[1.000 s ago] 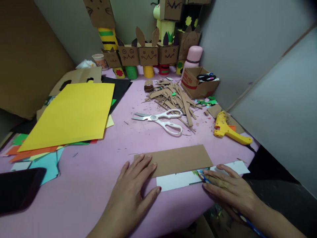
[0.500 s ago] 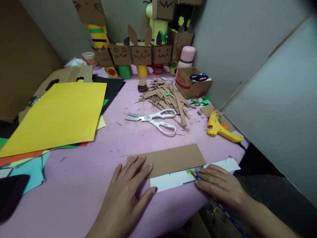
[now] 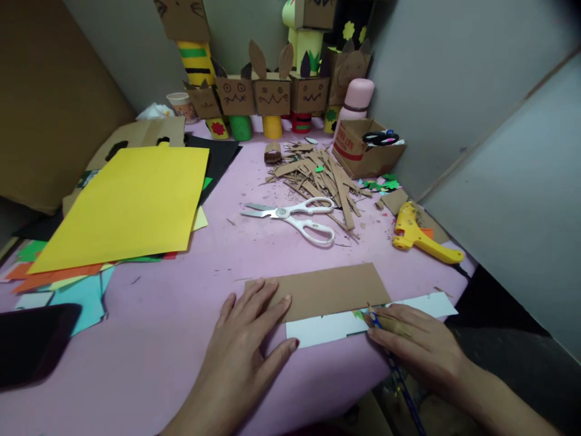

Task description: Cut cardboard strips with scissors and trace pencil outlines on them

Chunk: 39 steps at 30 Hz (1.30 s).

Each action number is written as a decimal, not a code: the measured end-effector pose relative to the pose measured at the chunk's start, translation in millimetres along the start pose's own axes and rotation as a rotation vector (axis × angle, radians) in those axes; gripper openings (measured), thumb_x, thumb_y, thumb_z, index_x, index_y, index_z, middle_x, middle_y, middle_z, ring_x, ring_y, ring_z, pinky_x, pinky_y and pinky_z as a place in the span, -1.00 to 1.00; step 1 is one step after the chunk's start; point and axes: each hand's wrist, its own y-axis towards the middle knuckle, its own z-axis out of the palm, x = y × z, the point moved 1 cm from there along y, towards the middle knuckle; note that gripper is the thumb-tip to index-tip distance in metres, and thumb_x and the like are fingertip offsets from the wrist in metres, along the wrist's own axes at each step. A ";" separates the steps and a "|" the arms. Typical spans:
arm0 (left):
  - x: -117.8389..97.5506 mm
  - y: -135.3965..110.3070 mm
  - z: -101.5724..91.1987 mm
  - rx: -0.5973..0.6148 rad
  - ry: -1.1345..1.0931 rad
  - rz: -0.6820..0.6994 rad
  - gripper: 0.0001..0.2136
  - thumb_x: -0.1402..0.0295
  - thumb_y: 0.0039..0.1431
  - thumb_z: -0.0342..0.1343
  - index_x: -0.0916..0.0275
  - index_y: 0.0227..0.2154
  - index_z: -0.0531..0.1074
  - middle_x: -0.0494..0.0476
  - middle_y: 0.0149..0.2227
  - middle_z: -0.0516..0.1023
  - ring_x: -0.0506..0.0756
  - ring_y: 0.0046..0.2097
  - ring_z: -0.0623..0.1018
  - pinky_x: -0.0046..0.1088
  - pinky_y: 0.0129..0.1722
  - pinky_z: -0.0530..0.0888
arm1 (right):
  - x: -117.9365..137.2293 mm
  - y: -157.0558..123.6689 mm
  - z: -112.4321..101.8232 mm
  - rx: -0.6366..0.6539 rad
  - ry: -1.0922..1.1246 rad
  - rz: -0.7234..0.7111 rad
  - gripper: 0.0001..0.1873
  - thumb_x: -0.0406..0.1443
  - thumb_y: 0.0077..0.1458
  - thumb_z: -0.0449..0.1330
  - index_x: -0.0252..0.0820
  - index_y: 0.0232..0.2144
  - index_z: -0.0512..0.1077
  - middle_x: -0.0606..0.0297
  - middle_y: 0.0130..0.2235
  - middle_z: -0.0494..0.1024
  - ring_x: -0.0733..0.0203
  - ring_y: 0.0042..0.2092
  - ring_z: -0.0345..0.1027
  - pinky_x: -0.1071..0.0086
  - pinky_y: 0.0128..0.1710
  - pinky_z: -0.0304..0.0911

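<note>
A brown cardboard rectangle [image 3: 333,290] lies near the front edge of the table, with a white strip [image 3: 318,328] along its near long side. My left hand [image 3: 249,339] rests with fingers spread on the cardboard's left end, the thumb beside the strip's left end. Over the right part of the strip lies my right hand [image 3: 422,342], a blue pencil [image 3: 402,384] gripped in its fingers. The pencil's sharpened tip points away from me by the cardboard's near edge; its other end hangs past the table edge. White-handled scissors [image 3: 290,215] lie open beyond the cardboard.
Yellow paper [image 3: 131,206] tops a stack of coloured sheets at left, near a dark phone-like slab [image 3: 39,342]. Cardboard scraps [image 3: 318,175], a small box [image 3: 358,151], a pink bottle [image 3: 358,97] and a yellow glue gun [image 3: 422,239] stand or lie farther back. Cardboard animal figures [image 3: 272,94] line the wall.
The view has swung slightly left, so everything sits farther right. The pencil has turned in my right hand and shows more of its length. My left hand stays on the cardboard.
</note>
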 end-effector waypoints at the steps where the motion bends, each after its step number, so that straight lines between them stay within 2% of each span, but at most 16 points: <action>1: 0.2 0.1 0.3 -0.001 0.002 0.001 -0.59 0.20 0.14 0.02 0.04 0.08 0.30 0.20 0.21 0.25 0.31 0.22 0.20 0.21 0.06 0.20 | -0.5 -0.4 0.3 0.001 0.001 -0.007 -0.71 -0.46 0.25 -0.08 -0.29 -0.21 0.45 0.10 -0.28 0.62 0.13 -0.10 0.45 0.21 -0.11 0.35; 22: -0.3 2.6 0.9 -0.022 -0.020 0.000 -0.60 0.22 0.11 0.06 0.04 0.05 0.33 0.19 0.19 0.28 0.31 0.21 0.24 0.21 0.06 0.20 | -2.8 -6.3 2.8 0.012 0.036 0.012 -0.72 -0.48 0.21 -0.04 -0.32 -0.17 0.45 0.03 -0.23 0.61 0.09 -0.05 0.43 0.21 -0.11 0.39; 26: -0.7 2.8 0.4 -0.022 -0.028 -0.006 -0.60 0.22 0.11 0.06 0.04 0.05 0.34 0.18 0.19 0.28 0.32 0.20 0.24 0.21 0.07 0.20 | -1.6 -4.3 3.0 -0.002 0.031 0.024 -0.72 -0.47 0.21 -0.05 -0.33 -0.20 0.46 0.02 -0.23 0.62 0.10 -0.08 0.45 0.23 -0.12 0.40; 31: -0.5 1.9 0.1 -0.007 -0.008 -0.009 -0.53 0.12 0.06 0.10 0.05 0.06 0.32 0.20 0.20 0.27 0.35 0.21 0.22 0.22 0.08 0.19 | 0.2 -0.2 2.5 -0.024 0.023 0.036 -0.72 -0.45 0.22 -0.05 -0.32 -0.22 0.46 0.02 -0.26 0.63 0.09 -0.10 0.47 0.24 -0.14 0.42; 39: -2.8 4.7 -1.7 -0.027 0.064 0.010 -0.57 0.13 0.09 0.06 0.06 0.04 0.35 0.20 0.21 0.25 0.34 0.20 0.24 0.18 0.06 0.24 | 1.8 7.6 1.0 -0.051 0.017 0.049 -0.73 -0.45 0.21 -0.05 -0.29 -0.27 0.46 0.08 -0.31 0.64 0.13 -0.18 0.51 0.28 -0.22 0.46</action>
